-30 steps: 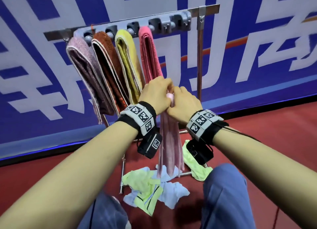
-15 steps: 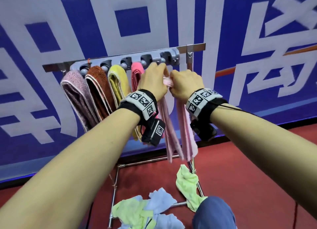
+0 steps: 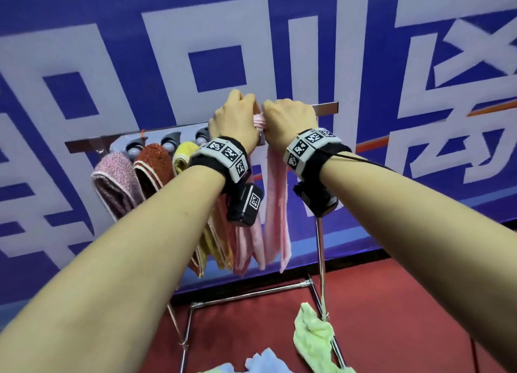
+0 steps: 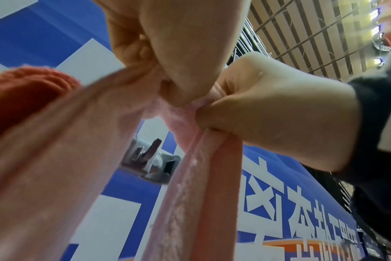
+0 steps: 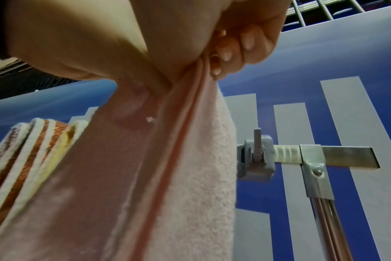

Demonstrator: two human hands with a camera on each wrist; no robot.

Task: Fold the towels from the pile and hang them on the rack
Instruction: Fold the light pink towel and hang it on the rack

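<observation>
I've got my left hand (image 3: 233, 120) and right hand (image 3: 288, 120) pinching the light pink towel (image 3: 275, 204)'s fold; best lower it level onto the rack (image 3: 326, 108)'s free hook (image 5: 257, 150).

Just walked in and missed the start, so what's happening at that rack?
A person is hanging towels. Both hands, left hand and right hand, grip the folded top of a light pink towel, held at the rack's top bar, its ends hanging down. A mauve towel, a rust towel and a yellow towel already hang to the left. More towels, including a green one, lie on the red floor.
</observation>
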